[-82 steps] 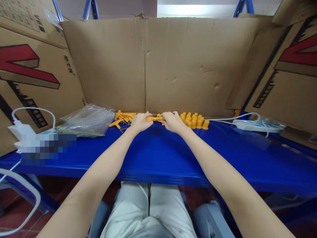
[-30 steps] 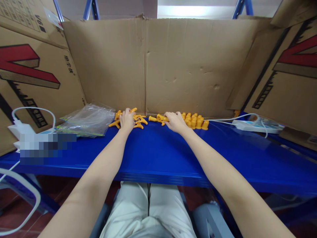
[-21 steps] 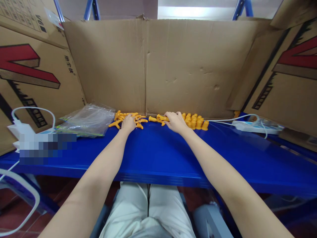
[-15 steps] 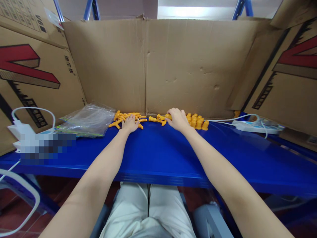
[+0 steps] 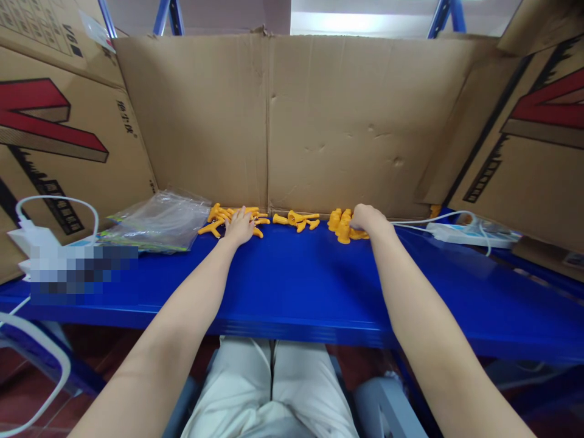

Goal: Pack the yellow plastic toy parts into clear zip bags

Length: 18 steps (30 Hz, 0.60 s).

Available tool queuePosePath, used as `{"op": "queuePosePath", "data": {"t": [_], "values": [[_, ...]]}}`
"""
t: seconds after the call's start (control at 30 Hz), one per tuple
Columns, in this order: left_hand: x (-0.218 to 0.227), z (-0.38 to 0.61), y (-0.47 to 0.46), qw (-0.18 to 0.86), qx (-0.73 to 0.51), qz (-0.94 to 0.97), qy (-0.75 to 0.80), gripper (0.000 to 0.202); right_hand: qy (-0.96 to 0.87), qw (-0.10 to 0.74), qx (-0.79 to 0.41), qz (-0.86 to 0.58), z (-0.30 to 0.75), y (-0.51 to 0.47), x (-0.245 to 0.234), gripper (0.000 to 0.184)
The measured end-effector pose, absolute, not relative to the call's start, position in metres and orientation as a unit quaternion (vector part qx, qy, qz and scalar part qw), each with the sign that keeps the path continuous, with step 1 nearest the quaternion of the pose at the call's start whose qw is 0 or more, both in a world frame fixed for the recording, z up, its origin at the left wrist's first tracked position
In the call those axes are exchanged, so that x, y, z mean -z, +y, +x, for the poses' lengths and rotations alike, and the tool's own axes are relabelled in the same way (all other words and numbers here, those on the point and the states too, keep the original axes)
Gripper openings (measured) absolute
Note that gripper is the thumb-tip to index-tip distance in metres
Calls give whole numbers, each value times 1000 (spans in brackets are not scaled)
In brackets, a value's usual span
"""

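Note:
My left hand [image 5: 239, 229] rests on a pile of yellow branched plastic pieces [image 5: 211, 229], its fingers spread; some pieces lie beneath the hand. My right hand [image 5: 368, 219] is bent against the right side of a cluster of yellow cup-shaped pieces [image 5: 339, 226]. Several of these look tilted or tipped, and some show below the hand. Its fingertips are hidden behind the hand and the pieces. Between my hands, several loose yellow pieces [image 5: 296, 218] lie in a short row near the cardboard.
A cardboard wall [image 5: 347, 121] stands along the back of the blue table [image 5: 292, 280]. Clear plastic bags [image 5: 159, 219] lie at the left. White power strips sit at both sides, the right one [image 5: 474, 234] with trailing cables. Large boxes flank the table.
My right hand has moved right, from the loose middle pieces to the far side of the cups. The cups have shifted left and tilted. My left hand stays nearly in place.

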<state>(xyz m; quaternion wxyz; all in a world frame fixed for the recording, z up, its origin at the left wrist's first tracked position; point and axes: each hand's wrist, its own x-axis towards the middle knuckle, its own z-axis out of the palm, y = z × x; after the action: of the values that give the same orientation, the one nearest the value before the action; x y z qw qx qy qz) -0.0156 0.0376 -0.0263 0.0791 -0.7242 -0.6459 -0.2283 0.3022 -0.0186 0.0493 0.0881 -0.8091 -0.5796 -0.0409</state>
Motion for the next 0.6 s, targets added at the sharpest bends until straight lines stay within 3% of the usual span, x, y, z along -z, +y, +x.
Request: {"op": "queuePosePath", "data": {"t": [0.3,0.6], "values": [[26,-13,39,82,248,-731,-631,43,-565,59,6,-823,324,3,-22,42],[27,-12,45,102,258,-762,-585,40,-531,121,55,-837,313,-6,-31,36]]}}
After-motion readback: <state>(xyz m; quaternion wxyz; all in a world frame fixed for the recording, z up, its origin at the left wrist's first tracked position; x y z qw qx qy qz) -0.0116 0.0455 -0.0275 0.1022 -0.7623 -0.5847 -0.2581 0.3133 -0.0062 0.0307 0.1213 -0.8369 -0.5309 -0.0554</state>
